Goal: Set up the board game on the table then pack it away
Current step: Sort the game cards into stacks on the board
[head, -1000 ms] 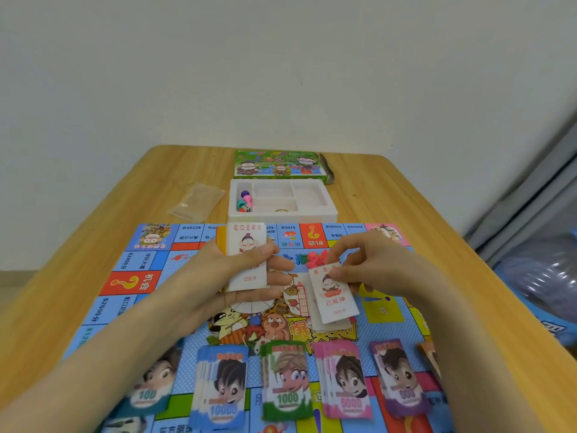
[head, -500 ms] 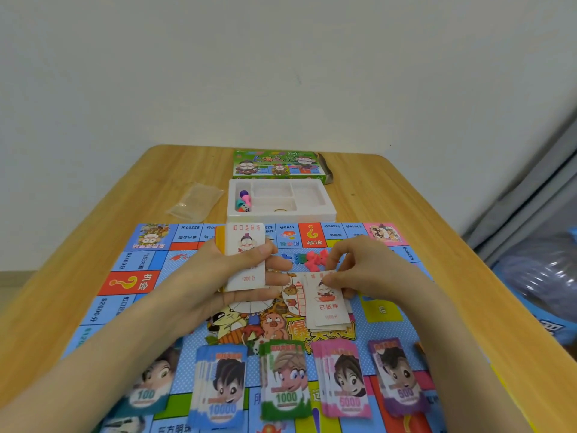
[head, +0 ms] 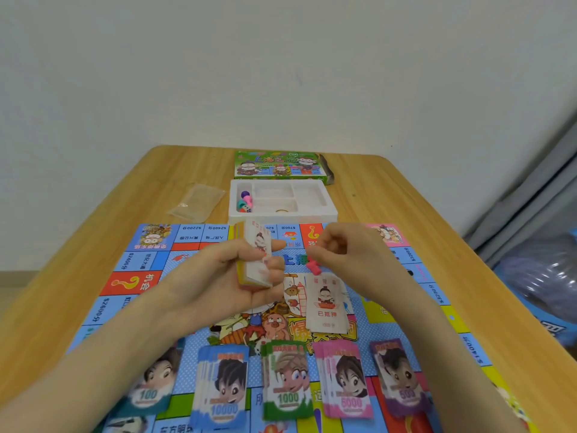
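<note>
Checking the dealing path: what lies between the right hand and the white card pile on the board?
Head view: small red plastic pieces on the printed paper board, just beyond the white card pile, below the right hand.

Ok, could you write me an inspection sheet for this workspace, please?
Surface: wooden table, board spread on it.
Job's things: deck in left hand; card pile and five money stacks on board; tray with pawns; box behind.
Clutter: plastic bag left of tray.
Hands: left hand grips deck; right hand curled, apparently empty.
Cables: nothing seen.
Surroundings: white wall; blue bags at right.
</note>
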A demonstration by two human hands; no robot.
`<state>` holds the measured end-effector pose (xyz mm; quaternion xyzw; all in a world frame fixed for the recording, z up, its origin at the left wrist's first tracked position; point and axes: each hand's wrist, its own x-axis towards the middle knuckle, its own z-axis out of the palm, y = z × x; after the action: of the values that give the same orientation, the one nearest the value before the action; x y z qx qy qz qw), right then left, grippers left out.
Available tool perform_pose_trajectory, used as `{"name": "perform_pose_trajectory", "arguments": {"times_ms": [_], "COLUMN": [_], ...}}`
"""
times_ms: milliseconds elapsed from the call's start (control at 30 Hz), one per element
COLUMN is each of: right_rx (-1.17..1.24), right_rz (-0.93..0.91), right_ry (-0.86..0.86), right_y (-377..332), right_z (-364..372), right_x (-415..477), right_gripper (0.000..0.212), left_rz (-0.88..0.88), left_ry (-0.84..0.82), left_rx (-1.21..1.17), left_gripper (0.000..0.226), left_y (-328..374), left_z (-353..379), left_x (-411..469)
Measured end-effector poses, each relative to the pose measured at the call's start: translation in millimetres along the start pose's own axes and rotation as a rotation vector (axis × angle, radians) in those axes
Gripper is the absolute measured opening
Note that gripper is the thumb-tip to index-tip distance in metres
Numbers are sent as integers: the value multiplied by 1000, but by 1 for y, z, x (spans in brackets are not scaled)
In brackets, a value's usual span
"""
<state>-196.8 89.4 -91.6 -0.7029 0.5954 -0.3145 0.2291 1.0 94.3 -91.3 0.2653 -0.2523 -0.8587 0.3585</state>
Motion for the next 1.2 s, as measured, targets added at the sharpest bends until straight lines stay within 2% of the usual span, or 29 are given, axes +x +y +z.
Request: {"name": "perform_pose_trajectory", "arguments": {"times_ms": [133, 333, 567, 800, 933, 1100, 1200], "right_rx": [174, 332, 388, 456, 480, 494, 570], "right_rz": [-59, -42, -154, -230, -222, -175, -68], "right_ry": [-46, -85, 28, 88, 50, 120, 215], "right_y": [-8, -11, -19, -21, -19, -21, -22], "right_z": [4, 8, 15, 15, 11, 7, -4], "right_x": [-1, -1, -5, -5, -6, -8, -7], "right_gripper": [19, 14, 27, 23, 20, 15, 9], "left_rz": [57, 128, 217, 224, 222, 241, 261], "left_ry": [43, 118, 160, 211, 223, 236, 271], "left_rx": [113, 290, 470, 506, 481, 452, 443], "left_gripper": [41, 47, 39, 44, 40, 40, 36], "left_y": [-3, -4, -6, -7, -7, -6, -4], "left_z": [6, 5, 8, 6, 5, 3, 2], "left_x": [1, 2, -1, 2, 3, 3, 3]}}
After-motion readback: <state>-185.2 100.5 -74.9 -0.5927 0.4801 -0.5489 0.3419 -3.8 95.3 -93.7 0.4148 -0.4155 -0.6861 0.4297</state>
